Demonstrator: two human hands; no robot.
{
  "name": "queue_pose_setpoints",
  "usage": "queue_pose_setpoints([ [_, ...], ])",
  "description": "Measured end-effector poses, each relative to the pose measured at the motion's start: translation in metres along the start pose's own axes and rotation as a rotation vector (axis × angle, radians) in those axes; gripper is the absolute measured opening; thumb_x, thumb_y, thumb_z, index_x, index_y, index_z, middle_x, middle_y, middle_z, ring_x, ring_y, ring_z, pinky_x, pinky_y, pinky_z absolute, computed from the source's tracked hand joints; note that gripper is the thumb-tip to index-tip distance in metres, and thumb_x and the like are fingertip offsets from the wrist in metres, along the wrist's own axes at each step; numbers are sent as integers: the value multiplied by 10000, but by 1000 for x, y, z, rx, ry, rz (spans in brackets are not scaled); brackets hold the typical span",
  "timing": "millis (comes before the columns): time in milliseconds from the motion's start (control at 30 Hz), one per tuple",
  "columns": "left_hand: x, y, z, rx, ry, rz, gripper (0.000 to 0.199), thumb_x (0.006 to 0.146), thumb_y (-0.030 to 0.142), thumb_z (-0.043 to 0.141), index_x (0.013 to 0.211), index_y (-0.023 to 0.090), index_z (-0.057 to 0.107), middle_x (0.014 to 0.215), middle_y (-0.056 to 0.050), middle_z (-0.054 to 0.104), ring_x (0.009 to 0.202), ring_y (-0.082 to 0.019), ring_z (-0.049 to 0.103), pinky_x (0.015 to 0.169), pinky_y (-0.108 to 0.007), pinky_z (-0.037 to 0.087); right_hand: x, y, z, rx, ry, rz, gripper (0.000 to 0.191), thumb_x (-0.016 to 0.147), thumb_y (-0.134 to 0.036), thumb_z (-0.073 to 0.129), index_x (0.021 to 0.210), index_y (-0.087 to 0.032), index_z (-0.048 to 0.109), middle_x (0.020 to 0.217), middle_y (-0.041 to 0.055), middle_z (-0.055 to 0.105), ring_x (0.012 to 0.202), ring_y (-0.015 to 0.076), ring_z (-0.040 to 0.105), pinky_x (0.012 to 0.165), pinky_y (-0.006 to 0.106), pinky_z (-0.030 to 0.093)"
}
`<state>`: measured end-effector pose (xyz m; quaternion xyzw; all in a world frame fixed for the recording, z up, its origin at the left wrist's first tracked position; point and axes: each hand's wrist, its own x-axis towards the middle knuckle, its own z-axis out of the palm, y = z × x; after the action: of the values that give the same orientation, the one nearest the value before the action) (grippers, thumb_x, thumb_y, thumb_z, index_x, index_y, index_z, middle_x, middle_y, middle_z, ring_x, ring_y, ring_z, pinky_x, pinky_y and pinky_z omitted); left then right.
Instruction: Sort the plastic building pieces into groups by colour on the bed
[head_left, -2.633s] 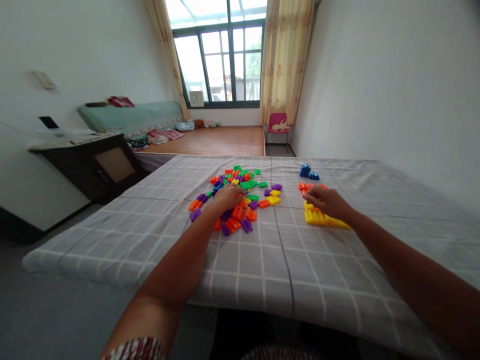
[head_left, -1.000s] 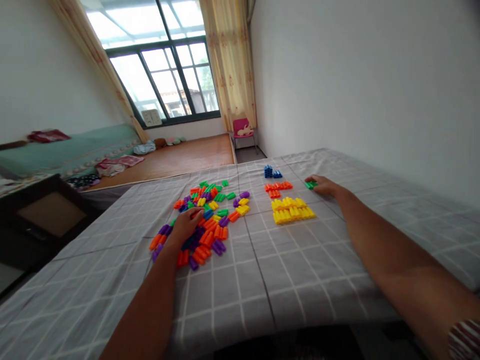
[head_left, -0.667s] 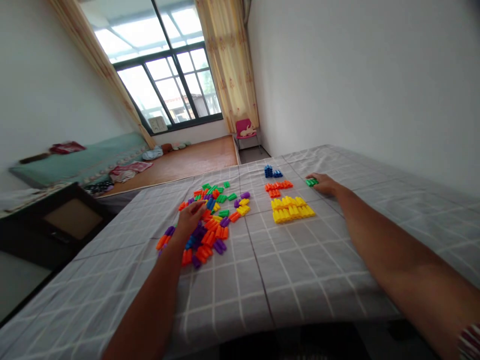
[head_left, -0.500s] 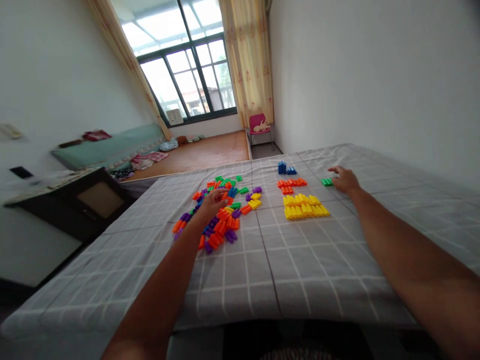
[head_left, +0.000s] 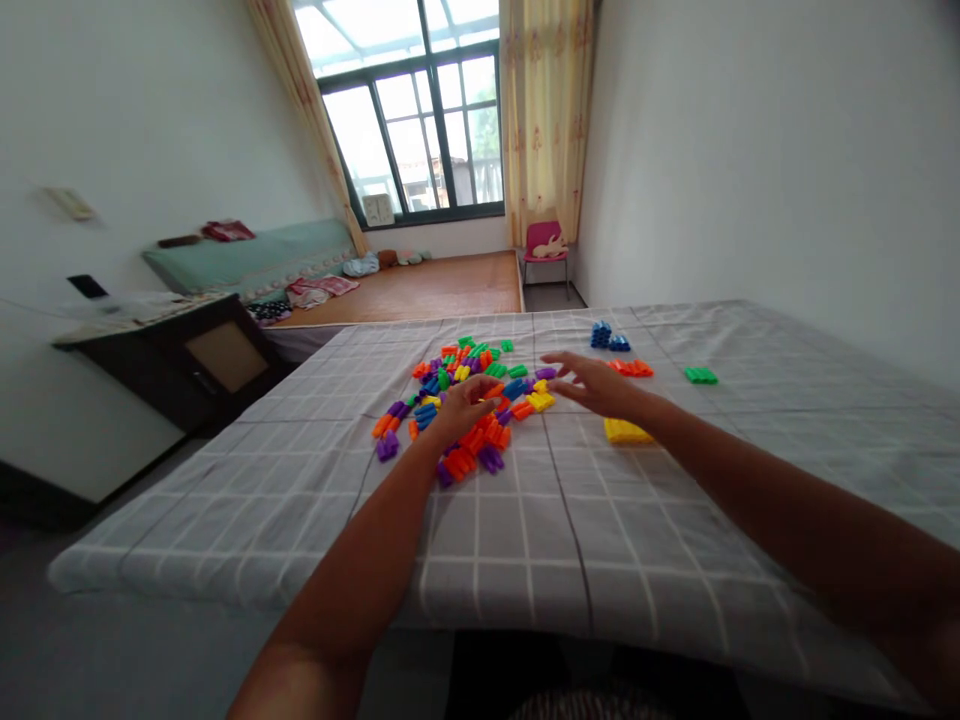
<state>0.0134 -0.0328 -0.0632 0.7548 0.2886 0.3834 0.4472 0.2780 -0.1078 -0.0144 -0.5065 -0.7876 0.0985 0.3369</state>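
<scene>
My left hand [head_left: 466,408] is over a loose pile of colourful plastic building blocks [head_left: 480,440], its fingers curled and pinching. A blue block [head_left: 515,390] shows at its fingertips, with orange pieces close by. Stretched toward the pile's right edge, my right hand [head_left: 596,384] has its fingers apart and nothing between them. Yellow blocks [head_left: 541,401] and a purple block [head_left: 546,374] lie just left of its fingertips. Behind my right forearm sits a group of yellow blocks [head_left: 626,432], partly covered. Orange blocks [head_left: 634,368] form a row beyond the wrist.
Stacked blue blocks [head_left: 601,335] stand at the back of the table, and green blocks [head_left: 701,376] lie to the right. A grey checked cloth [head_left: 510,550] covers the table. Left stands a dark cabinet [head_left: 217,355]; beyond are a low bed platform [head_left: 442,285] and a pink chair [head_left: 544,240].
My right hand has left the green blocks and come left to the pile's edge. My left hand has shifted slightly right with the blue block. The view has turned left.
</scene>
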Motion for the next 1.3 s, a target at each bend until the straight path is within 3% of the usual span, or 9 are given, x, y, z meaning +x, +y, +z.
queue_pose_setpoints([
  [167, -5, 1, -11, 40, -11, 10, 403, 713, 365, 708, 1045, 144, 649, 985, -75, 705, 908, -192, 656, 811, -321, 525, 30, -25, 52, 134, -112, -81, 331, 833, -309, 590, 1156, -234, 605, 907, 29, 707, 776, 162, 648, 736, 289, 510],
  [267, -4, 0, -25, 97, 108, -24, 370, 704, 367, 711, 985, 130, 669, 915, -63, 703, 834, -175, 651, 750, -298, 528, 41, -5, 57, 177, -37, 59, 261, 852, -273, 539, 1084, -191, 625, 814, 22, 690, 681, 136, 630, 659, 259, 505],
  [333, -1, -3, -33, 86, 183, -48, 389, 724, 371, 690, 1022, 123, 664, 872, -53, 701, 776, -156, 642, 706, -279, 522, 46, 8, 57, 169, -142, 116, 244, 852, -253, 524, 1053, -180, 639, 757, 5, 673, 633, 120, 610, 615, 238, 494],
  [433, 1, -9, -39, 167, 218, -92, 384, 778, 333, 631, 1100, 125, 656, 854, -52, 707, 746, -149, 634, 689, -272, 515, 48, 16, 60, 73, -360, 42, 240, 821, -228, 566, 1034, -193, 672, 815, 7, 683, 698, 129, 622, 656, 236, 492],
  [500, 2, -10, -42, 342, 232, -113, 328, 780, 275, 617, 1072, 144, 685, 904, -62, 718, 802, -168, 640, 747, -292, 514, 49, 12, 64, -22, -322, -3, 274, 787, -201, 611, 1052, -200, 681, 935, 34, 692, 792, 152, 632, 732, 260, 493],
  [667, 2, -5, -67, 562, 411, -93, 306, 775, 197, 562, 1036, 174, 720, 966, -57, 725, 866, -187, 639, 831, -308, 499, 57, -21, 79, -111, -96, -54, 269, 804, -146, 570, 1045, -190, 681, 1042, 75, 682, 766, 154, 621, 756, 286, 480],
  [833, 2, -11, -92, 417, 659, -83, 329, 779, 173, 494, 1018, 131, 717, 912, -62, 729, 799, -159, 643, 756, -255, 498, 68, -77, 113, -88, -241, -293, 205, 844, -150, 553, 979, -205, 697, 930, 43, 707, 823, 168, 616, 789, 279, 446],
  [967, 1, -19, -92, 385, 694, -73, 326, 751, 146, 489, 974, 116, 723, 883, -68, 730, 776, -151, 642, 732, -241, 494, 76, -109, 145, -254, -383, -449, 257, 836, -213, 590, 1074, -216, 687, 1028, 77, 693, 1014, 235, 557, 880, 342, 423],
  [1300, 0, -22, -92, 405, 701, -127, 303, 721, 150, 507, 906, 124, 745, 790, -61, 731, 695, -157, 634, 664, -242, 491, 86, -124, 148, -379, -545, -362, 397, 711, -272, 709, 1106, -235, 681, 1038, 38, 686, 1051, 265, 536, 844, 321, 437],
])
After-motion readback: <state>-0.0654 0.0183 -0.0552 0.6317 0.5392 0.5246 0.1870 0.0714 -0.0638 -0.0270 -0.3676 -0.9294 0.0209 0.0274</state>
